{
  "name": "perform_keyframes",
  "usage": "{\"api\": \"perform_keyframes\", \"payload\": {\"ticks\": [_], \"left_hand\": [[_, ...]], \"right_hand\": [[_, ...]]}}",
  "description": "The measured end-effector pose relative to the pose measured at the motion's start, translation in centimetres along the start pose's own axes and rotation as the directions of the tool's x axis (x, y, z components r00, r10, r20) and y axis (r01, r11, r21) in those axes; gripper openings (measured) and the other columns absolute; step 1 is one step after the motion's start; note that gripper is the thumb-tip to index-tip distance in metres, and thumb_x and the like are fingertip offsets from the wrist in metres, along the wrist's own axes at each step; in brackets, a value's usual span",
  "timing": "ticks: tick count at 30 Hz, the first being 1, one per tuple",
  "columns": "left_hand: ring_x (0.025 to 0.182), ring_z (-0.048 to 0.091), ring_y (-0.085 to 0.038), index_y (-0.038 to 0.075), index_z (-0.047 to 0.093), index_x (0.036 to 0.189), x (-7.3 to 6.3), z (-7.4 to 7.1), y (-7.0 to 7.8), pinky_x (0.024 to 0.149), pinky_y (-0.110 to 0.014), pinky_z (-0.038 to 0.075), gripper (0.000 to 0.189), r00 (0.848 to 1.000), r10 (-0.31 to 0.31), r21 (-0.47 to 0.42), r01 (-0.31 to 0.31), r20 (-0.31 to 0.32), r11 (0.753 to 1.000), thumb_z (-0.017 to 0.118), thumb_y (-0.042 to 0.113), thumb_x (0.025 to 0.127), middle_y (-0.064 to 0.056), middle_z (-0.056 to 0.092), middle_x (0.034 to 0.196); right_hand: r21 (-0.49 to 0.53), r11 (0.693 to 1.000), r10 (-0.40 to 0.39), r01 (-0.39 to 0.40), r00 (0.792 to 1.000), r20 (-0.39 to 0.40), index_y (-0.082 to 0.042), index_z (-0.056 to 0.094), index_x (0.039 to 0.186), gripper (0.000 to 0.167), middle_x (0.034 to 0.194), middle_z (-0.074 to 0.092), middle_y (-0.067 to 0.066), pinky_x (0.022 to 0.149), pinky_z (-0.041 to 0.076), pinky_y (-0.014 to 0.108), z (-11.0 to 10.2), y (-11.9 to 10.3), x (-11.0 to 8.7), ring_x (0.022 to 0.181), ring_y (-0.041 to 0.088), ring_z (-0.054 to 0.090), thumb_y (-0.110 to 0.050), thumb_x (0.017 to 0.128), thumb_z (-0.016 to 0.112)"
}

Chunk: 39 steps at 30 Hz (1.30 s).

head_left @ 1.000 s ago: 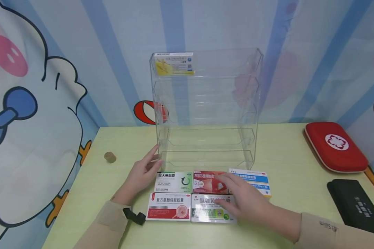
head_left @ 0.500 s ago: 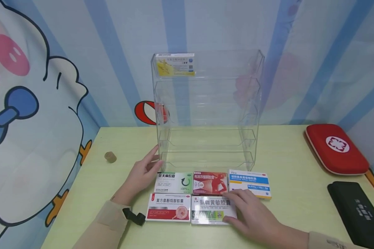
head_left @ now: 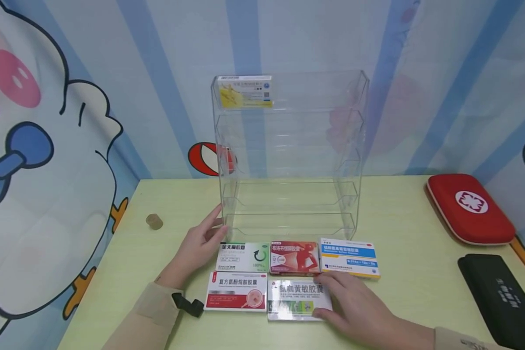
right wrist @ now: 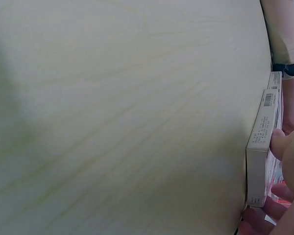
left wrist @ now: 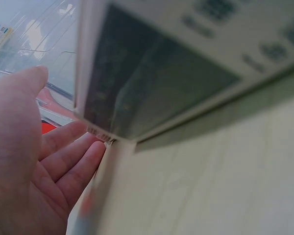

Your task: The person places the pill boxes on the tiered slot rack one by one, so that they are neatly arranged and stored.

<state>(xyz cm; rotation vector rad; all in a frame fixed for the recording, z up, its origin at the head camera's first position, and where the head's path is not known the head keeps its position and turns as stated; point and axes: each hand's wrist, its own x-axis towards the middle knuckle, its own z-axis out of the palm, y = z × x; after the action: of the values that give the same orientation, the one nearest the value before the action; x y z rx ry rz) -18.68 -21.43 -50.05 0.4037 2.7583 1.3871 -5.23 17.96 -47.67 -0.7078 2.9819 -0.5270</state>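
Observation:
My right hand [head_left: 360,304] pinches a white and green medicine box [head_left: 295,294] at its right end, thumb on the near edge and fingers on the far edge. In the right wrist view, the thumb [right wrist: 280,143] presses the side of this box [right wrist: 264,122]. My left hand [head_left: 200,248] rests with loose fingers at the lower left corner of a clear tiered rack [head_left: 290,222]. Around the pinched box lie a green and white box [head_left: 242,257], a red box [head_left: 294,257], a blue and white box [head_left: 350,257] and a red and white box [head_left: 236,291].
A yellow and white box [head_left: 245,92] stands in the rack's top tier at left. On the right lie a red zip case [head_left: 470,209] and a black pouch [head_left: 500,296]. A small brown cylinder [head_left: 154,221] stands left on the table [head_left: 402,214].
My right hand has come down from over the red box to the white and green box. That box has slid slightly toward me, away from the red box. The left hand stays put.

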Motion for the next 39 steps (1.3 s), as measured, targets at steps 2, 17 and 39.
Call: {"api": "perform_keyframes", "payload": {"ticks": [2, 17, 39], "left_hand": [[0.139, 0.071, -0.033, 0.042, 0.026, 0.175, 0.0, 0.0, 0.0, 0.121, -0.059, 0.052, 0.073, 1.000, -0.004, 0.007, 0.004, -0.001, 1.000, 0.063, 0.034, 0.113, -0.016, 0.064, 0.159], [0.140, 0.070, -0.033, 0.044, 0.026, 0.175, 0.0, 0.0, -0.1, 0.121, -0.060, 0.052, 0.073, 1.000, -0.030, 0.004, 0.030, 0.000, 1.000, 0.063, 0.036, 0.113, -0.017, 0.063, 0.160], [0.140, 0.070, -0.034, 0.045, 0.025, 0.175, 0.1, 0.0, 0.0, 0.121, -0.058, 0.053, 0.073, 0.999, -0.036, 0.009, 0.036, -0.004, 0.999, 0.064, 0.036, 0.113, -0.016, 0.063, 0.160]], "right_hand": [[0.016, 1.000, 0.001, -0.001, 1.000, 0.002, -0.020, 0.068, 0.145, 0.067, 0.143, 0.069, -0.007, 0.111, 0.061, 0.046, -0.1, -0.1, 0.1, 0.129, 0.016, 0.066, -0.064, 0.095, 0.079], [0.324, 0.945, 0.032, -0.049, 0.998, 0.055, -0.027, 0.078, 0.135, 0.045, 0.133, 0.065, -0.006, 0.085, 0.063, 0.014, -2.4, 0.3, 1.6, 0.108, 0.009, 0.066, -0.028, 0.092, 0.090], [0.076, 0.955, -0.210, 0.286, 0.837, -0.506, -0.007, 0.076, 0.126, 0.041, 0.125, 0.070, 0.008, 0.085, 0.067, 0.030, -15.5, 3.1, 11.3, 0.107, 0.020, 0.076, -0.001, 0.088, 0.090]]}}
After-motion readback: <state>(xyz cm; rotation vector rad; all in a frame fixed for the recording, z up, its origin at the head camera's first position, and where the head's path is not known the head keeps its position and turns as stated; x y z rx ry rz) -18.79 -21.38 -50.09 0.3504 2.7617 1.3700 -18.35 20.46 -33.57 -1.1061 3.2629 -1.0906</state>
